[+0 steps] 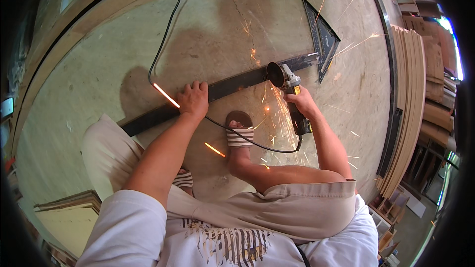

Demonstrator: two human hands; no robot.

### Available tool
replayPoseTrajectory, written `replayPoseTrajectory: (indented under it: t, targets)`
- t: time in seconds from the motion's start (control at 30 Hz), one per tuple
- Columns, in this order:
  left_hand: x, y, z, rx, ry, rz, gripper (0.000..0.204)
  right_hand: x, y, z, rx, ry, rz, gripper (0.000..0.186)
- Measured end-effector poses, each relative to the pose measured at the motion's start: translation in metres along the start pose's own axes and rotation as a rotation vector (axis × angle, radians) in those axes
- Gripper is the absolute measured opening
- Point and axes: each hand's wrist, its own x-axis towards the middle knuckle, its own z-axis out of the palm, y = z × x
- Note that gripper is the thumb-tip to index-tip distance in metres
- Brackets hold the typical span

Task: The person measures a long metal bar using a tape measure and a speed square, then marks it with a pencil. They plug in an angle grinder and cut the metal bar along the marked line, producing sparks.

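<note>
A long dark metal bar (238,86) lies slantwise on the concrete floor, its far right end higher in the picture. My left hand (193,100) is closed over the bar left of the middle, fingertips past its far edge. In my right hand (301,101) is an angle grinder (297,119), its round disc at the bar near the right end. Orange sparks (282,111) spray from there toward me and scatter across the floor. The exact contact of disc and metal is hidden by the grinder's head.
The grinder's black cord (168,39) runs beneath my left forearm to the top. A dark triangular square (324,39) lies past the bar's right end. My sandalled foot (240,131) stands close to the bar, near the sparks. Stacked boards (409,94) line the right side.
</note>
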Motion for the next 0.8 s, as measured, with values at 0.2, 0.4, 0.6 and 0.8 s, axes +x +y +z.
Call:
replayPoseTrajectory:
  t: [0.2,0.4,0.6,0.8]
  targets:
    - [0.000,-0.001,0.002,0.005,0.031,0.013,0.018,0.005,0.009,-0.001,0.113,-0.004,-0.060,0.046]
    - [-0.002,0.001,-0.003,0.010,0.022,0.003,0.018,0.000,0.004,0.001,0.001,0.010,-0.044,0.043]
    - [0.000,-0.001,0.002,0.003,0.036,0.008,0.018,0.015,0.005,-0.005,-0.006,0.021,-0.076,0.041]
    - [-0.001,0.000,0.000,-0.005,0.027,-0.007,0.017,-0.001,-0.005,0.001,0.035,-0.004,-0.053,0.041]
